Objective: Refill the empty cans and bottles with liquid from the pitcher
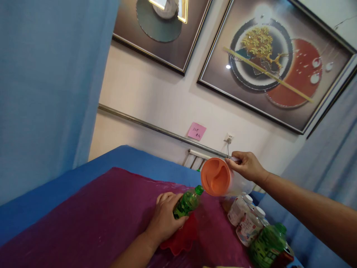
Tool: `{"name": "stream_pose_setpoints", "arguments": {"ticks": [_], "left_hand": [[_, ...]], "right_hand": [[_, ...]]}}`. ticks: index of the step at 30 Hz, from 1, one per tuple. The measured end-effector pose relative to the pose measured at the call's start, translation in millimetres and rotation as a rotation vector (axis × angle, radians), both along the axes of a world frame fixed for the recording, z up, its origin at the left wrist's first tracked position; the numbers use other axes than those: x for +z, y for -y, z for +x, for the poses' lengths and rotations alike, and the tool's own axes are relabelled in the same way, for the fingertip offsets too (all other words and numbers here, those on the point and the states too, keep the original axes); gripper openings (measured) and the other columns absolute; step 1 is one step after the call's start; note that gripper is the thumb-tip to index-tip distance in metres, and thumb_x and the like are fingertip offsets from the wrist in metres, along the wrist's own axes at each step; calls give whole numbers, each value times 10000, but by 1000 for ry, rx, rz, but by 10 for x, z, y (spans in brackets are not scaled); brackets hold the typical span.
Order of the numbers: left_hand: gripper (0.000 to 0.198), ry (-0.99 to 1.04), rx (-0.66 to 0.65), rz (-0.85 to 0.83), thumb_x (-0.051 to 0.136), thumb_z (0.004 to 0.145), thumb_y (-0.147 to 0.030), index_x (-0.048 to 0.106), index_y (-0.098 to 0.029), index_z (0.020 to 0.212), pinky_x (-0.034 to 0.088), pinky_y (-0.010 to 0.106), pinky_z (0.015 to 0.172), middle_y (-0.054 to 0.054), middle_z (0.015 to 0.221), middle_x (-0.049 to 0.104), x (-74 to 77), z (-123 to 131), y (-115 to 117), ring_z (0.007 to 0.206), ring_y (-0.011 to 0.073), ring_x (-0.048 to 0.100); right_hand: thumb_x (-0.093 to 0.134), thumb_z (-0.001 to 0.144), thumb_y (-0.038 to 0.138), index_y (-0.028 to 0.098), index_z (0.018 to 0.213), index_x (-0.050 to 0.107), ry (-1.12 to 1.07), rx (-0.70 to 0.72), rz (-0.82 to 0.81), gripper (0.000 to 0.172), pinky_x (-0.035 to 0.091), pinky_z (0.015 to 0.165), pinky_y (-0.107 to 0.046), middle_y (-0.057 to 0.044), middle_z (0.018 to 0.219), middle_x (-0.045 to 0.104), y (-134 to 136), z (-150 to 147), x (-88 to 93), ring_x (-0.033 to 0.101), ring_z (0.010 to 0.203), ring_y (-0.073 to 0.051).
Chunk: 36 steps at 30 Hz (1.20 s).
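Observation:
My left hand (164, 217) is wrapped round a small green plastic bottle (187, 203), which leans to the right. Whether a cap sits on its neck I cannot tell. Under the bottle is a red dish (178, 243) with a wavy rim, partly hidden by my hand. My right hand (248, 165) grips the handle of a clear pitcher (240, 184) with an orange lid (216, 176). The pitcher is tipped on its side, lid towards the bottle's neck, close above it. Its contents are hard to make out.
Along the right table edge stand clear bottles with white caps (249, 225), a larger green bottle (267, 243) and a dark red can (284, 257). A purple sheet (97, 223) covers the blue tabletop (125, 156). Blue curtains (52, 85) hang at both sides; a metal pipe (153, 128) runs along the wall.

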<state>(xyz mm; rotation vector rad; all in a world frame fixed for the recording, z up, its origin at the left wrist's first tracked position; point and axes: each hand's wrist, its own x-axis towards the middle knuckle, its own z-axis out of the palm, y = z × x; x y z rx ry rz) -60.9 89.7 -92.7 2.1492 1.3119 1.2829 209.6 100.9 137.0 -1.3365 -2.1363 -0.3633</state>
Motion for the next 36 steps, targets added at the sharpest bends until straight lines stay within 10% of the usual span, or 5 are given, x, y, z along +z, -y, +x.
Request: {"name": "stream_pose_setpoints", "arguments": {"ticks": [36], "left_hand": [[613, 12, -1, 2, 804, 622, -236, 658, -297, 1214, 358, 441, 1024, 43, 1142, 691, -10, -16, 9, 1129, 288, 553]], "right_hand": [[561, 831, 520, 231, 550, 314, 8, -14, -12, 473, 230, 484, -253, 57, 509, 285, 27, 6, 22, 288, 498, -99]]}}
